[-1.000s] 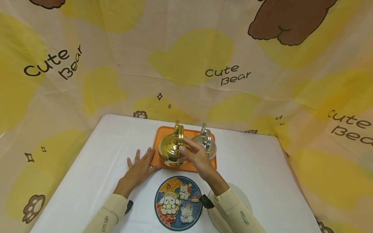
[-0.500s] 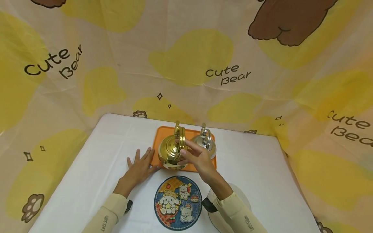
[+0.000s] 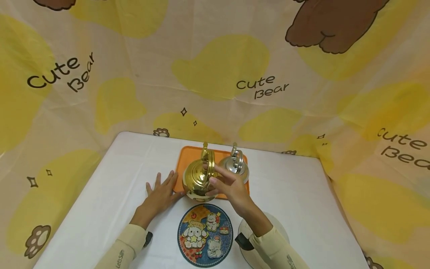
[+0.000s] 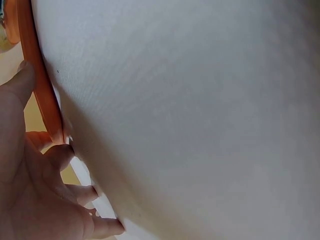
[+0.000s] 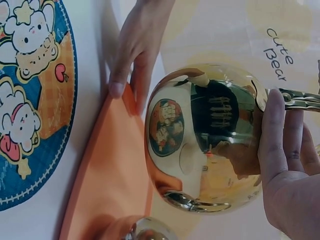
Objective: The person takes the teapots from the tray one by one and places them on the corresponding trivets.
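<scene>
Since a second ago, gold kettle has lifted toward six o'clock off the orange tray. My right hand pinches its handle; left hand, fingers flat, steadies the tray. I fear it swings and clips the silver kettle.

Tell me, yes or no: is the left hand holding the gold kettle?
No. The left hand lies flat on the table against the orange tray's edge, while the right hand grips the gold kettle's handle.
</scene>
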A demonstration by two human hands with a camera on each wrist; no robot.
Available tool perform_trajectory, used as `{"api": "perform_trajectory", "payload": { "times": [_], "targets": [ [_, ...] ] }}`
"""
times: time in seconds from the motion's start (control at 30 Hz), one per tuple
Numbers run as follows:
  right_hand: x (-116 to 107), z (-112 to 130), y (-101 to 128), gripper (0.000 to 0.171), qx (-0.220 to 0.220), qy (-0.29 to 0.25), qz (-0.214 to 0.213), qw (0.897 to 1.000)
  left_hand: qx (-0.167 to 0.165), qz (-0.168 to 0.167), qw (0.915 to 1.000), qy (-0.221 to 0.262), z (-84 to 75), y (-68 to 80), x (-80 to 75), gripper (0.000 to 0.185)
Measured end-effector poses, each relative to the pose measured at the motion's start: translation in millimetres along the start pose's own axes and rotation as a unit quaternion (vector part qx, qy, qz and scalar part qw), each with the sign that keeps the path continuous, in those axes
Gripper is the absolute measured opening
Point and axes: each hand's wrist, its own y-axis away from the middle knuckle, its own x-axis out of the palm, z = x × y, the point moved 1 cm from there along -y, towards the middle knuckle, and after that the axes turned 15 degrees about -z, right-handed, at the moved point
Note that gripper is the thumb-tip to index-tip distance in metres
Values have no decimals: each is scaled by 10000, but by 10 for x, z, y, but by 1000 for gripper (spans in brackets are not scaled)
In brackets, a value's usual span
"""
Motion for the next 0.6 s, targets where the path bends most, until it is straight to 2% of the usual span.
{"api": "perform_trajectory", "payload": {
  "times": [0.33,0.6],
  "targets": [
    [-46,-13,98,54,-24,-36,91,9999,-1,9,10000,25,-3,11,7,96],
    [-76,-23,194,54,-64,-94,91,9999,201,-148,9997,31,-11,29,-8,91]
  ]
}}
